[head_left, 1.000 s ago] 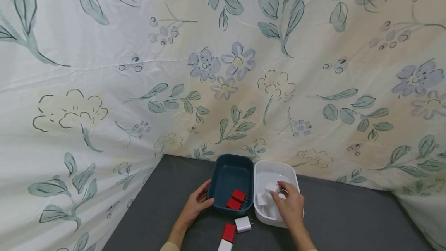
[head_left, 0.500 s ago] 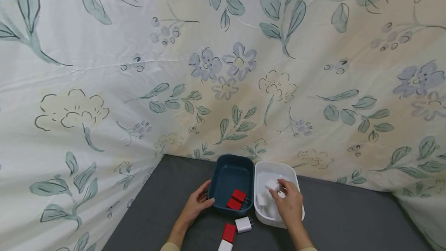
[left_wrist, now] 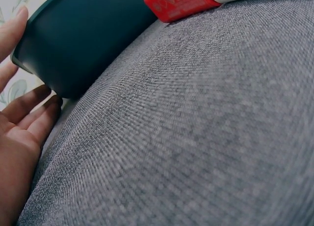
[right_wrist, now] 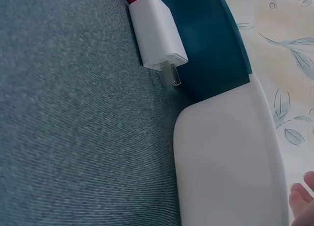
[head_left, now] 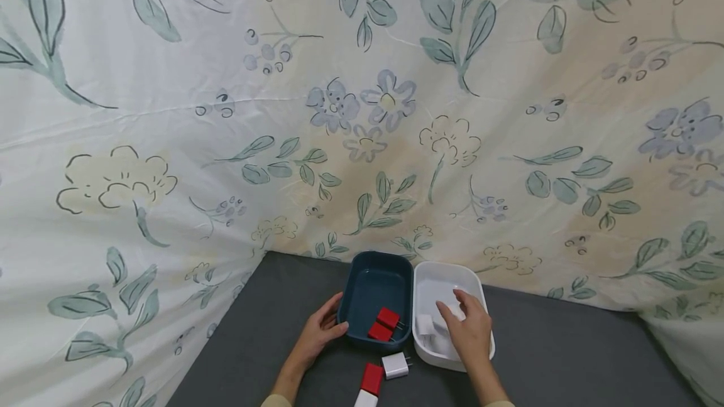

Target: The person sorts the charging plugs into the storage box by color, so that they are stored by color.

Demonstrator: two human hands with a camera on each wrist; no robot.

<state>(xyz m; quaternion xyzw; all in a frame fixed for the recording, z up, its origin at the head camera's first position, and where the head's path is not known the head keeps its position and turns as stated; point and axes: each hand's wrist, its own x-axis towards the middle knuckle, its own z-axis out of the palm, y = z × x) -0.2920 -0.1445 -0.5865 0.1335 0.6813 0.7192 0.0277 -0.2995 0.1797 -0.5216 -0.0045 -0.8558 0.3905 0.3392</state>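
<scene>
Nearest you, short of the dark blue tray [head_left: 376, 281] on grey cloth [head_left: 543, 344], a cut-off white charger [head_left: 366, 399] meets a red charger [head_left: 372, 379], a prong-out white charger [head_left: 395, 365] beside them; floral fabric [head_left: 362, 143] hangs beyond. The tray carries two red chargers [head_left: 388, 317] in its near right corner, and close on its right a white tray [head_left: 438, 274] holds white pieces [head_left: 425, 325], partly hidden. Your left hand [head_left: 318, 335] touches its left side, fingers loosely extended; your right hand [head_left: 471, 328] is over the white tray, thumb and forefinger parted.
</scene>
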